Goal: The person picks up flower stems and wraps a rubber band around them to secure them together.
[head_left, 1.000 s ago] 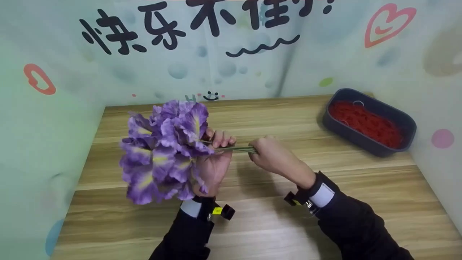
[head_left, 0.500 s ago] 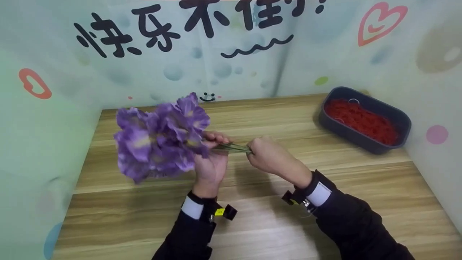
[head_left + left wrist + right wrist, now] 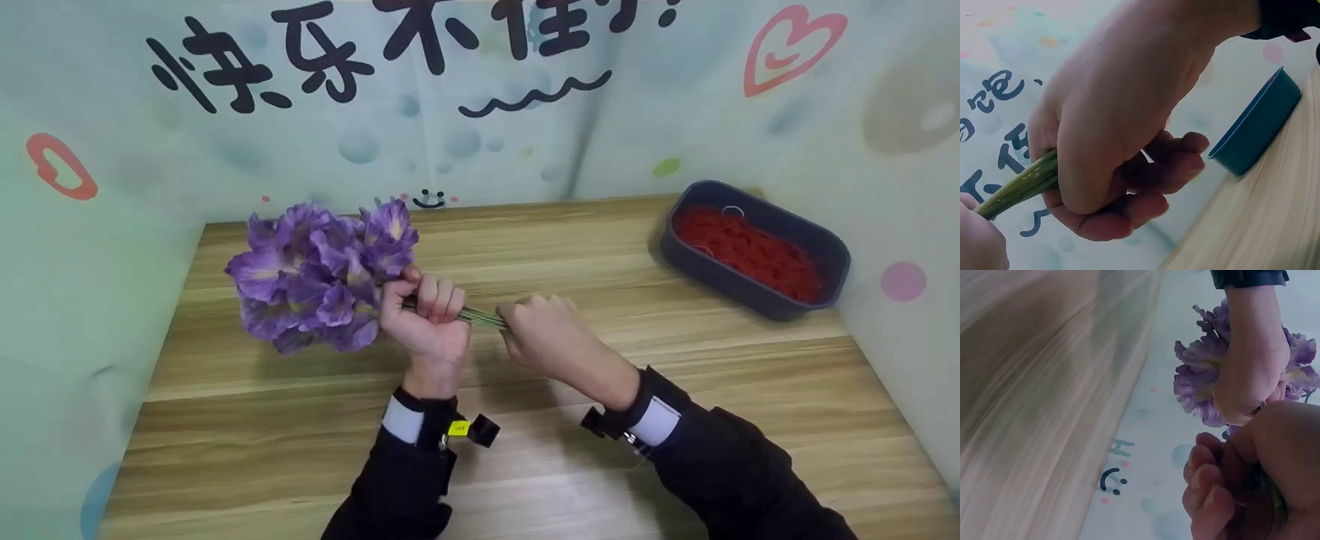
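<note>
A bunch of purple flowers with yellow centres (image 3: 300, 277) is held sideways above the table, blooms to the left. My left hand (image 3: 429, 322) grips the stems just below the blooms, its fingers curled round them. Farther along, my right hand (image 3: 559, 337) holds the lower ends of the green stems (image 3: 482, 318). Between the two hands a short stretch of stems shows. In the left wrist view the stems (image 3: 1022, 184) run into the right hand's grip. The right wrist view has the blooms (image 3: 1202, 377) behind the left hand, and the stem ends partly hidden in the right palm.
A dark blue-grey tub (image 3: 739, 289) stands at the back right of the wooden table (image 3: 540, 480). Inside it lies a heap of red bands (image 3: 750, 251). Printed cloth walls (image 3: 300, 157) enclose the table at the back and both sides.
The left hand's fingers have gone from loosely spread under the stems to curled round them. The blooms have turned and shifted slightly left. The right hand keeps its grip and has moved slightly left.
</note>
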Action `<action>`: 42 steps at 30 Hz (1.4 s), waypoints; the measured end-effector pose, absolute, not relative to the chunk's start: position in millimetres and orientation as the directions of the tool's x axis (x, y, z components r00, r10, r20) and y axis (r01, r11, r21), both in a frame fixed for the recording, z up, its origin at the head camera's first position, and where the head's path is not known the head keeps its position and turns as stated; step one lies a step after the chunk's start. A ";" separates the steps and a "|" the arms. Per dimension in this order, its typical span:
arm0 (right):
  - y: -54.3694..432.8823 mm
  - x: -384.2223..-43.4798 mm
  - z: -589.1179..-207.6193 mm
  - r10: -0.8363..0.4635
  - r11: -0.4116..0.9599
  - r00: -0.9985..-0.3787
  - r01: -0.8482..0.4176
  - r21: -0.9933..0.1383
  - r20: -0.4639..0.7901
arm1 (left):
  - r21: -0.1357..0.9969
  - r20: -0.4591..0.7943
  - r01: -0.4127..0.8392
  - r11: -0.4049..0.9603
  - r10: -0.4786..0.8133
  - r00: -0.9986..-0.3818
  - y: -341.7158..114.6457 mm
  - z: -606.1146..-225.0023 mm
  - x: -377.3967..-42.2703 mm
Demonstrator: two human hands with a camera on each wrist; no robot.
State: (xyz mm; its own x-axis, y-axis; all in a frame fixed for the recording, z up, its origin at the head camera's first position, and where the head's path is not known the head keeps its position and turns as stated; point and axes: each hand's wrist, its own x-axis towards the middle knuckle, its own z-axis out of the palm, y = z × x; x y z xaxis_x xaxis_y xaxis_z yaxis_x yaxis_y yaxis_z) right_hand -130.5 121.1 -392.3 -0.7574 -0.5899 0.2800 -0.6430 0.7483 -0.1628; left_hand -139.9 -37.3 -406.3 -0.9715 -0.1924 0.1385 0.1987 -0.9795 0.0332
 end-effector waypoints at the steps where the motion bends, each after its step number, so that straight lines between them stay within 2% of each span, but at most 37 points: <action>1: 123.8 -129.5 -391.4 -0.605 0.734 -0.747 -0.657 -0.169 0.276 | 0.040 0.125 0.195 -0.980 -0.189 -0.974 -38.3 -406.9 -140.5; 5: 146.7 -124.1 -381.5 -0.648 0.680 -0.738 -0.673 -0.291 0.191 | 0.027 0.089 0.188 -0.982 -0.185 -0.979 -45.5 -408.5 -142.3; 9: 198.3 -126.6 -376.0 -0.616 0.680 -0.779 -0.599 -0.422 0.113 | -0.033 0.102 0.188 -0.982 -0.190 -0.976 -54.1 -409.9 -142.5; 13: 271.5 -146.2 -376.4 -0.489 0.753 -0.856 -0.512 -0.413 0.170 | -0.064 0.140 0.174 -0.983 -0.182 -0.973 -58.1 -410.9 -141.7; 17: 342.4 -170.7 -371.7 -0.280 0.865 -0.930 -0.352 -0.359 0.238 | -0.080 0.175 0.163 -0.983 -0.175 -0.969 -60.0 -409.6 -140.7; 19: 372.5 -180.2 -370.9 -0.197 0.897 -0.955 -0.267 -0.352 0.222 | -0.091 0.183 0.157 -0.983 -0.171 -0.968 -60.4 -409.0 -140.7; 23: 413.4 -195.3 -376.4 -0.104 0.923 -0.989 -0.136 -0.360 0.107 | -0.098 0.184 0.153 -0.983 -0.169 -0.968 -60.6 -407.7 -140.9; 26: 428.7 -204.9 -385.2 -0.098 0.938 -0.994 -0.110 -0.327 0.053 | -0.102 0.181 0.154 -0.983 -0.170 -0.969 -60.3 -407.1 -140.8; 32: 436.3 -223.3 -406.1 -0.138 0.963 -0.989 -0.147 -0.226 0.057 | -0.114 0.157 0.162 -0.980 -0.179 -0.971 -60.0 -406.9 -138.9; 38: 435.2 -235.1 -418.2 -0.134 0.963 -0.991 -0.127 -0.239 -0.015 | -0.081 0.164 0.181 -0.980 -0.193 -0.967 -58.9 -405.3 -137.7; 42: 435.6 -239.0 -418.4 -0.125 0.962 -0.992 -0.116 -0.247 -0.019 | -0.057 0.171 0.190 -0.980 -0.197 -0.965 -57.5 -402.2 -137.7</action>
State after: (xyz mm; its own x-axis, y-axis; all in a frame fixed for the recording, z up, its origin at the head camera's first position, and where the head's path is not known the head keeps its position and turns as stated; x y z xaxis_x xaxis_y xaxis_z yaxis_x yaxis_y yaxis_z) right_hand -239.0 435.6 -418.4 -0.9920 -0.1247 -0.0189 -0.1163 0.9621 -0.2468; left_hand -137.7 -57.5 -402.2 -0.9653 -0.1969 0.1714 0.1899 -0.9802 -0.0565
